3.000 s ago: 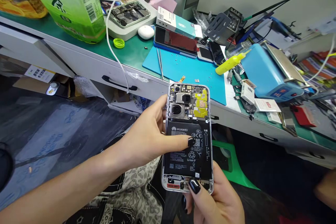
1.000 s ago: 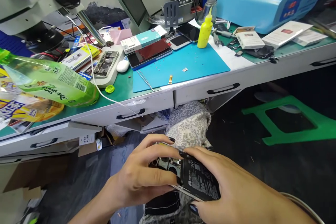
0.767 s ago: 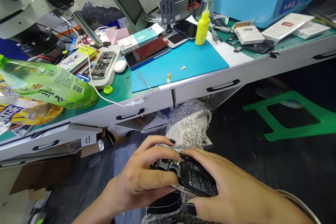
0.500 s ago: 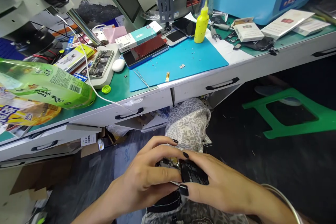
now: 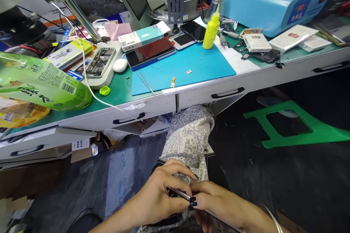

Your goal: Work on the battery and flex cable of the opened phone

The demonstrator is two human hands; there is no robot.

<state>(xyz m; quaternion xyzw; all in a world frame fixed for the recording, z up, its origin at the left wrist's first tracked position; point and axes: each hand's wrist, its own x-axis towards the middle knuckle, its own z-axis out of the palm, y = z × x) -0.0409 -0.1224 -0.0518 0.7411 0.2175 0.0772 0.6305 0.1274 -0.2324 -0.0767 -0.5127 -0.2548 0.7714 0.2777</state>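
Note:
Low in the head view, above patterned trousers [image 5: 188, 131], both hands grip a thin dark phone [image 5: 218, 220] tilted almost edge-on. My left hand [image 5: 164, 193] curls its fingers round the left end, thumb along the near side. My right hand [image 5: 218, 200] pinches the same phone, its black-nailed thumb on the rim; that thumb meets the left fingertips. The phone's far face is hidden. On the bench, a blue mat [image 5: 186, 67] bears tweezers [image 5: 145, 82], a small gold part [image 5: 173, 82] and a SIM tray-like piece [image 5: 189, 72].
A bench edge with drawers [image 5: 207, 94] runs ahead. On it stand a yellow bottle [image 5: 211, 32], a blue machine [image 5: 259, 7], an opened phone [image 5: 101, 62] and a green bottle [image 5: 43, 83]. A green stool [image 5: 322, 127] stands right; a white cable [image 5: 84, 65] hangs left.
Both hands have moved slightly lower, and the phone has been tilted from showing its open inside to nearly edge-on. The camera view has shifted a little.

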